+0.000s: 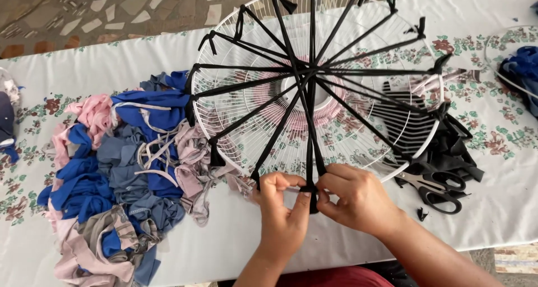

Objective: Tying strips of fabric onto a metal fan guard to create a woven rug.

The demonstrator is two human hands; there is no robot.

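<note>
A round white wire fan guard (235,23) lies on the table, strung with black fabric strips (347,37) that cross at its middle and are knotted around the rim. At the near rim, my left hand (282,208) and my right hand (358,200) both pinch the end of one black strip (311,200) at its knot. The strip's tail hangs between my hands.
A heap of blue, grey and pink fabric scraps (120,175) lies left of the guard. Black scissors (440,187) and black cloth (454,149) lie to the right. A floral white tablecloth (493,208) covers the table. More blue fabric (524,68) sits at the far right.
</note>
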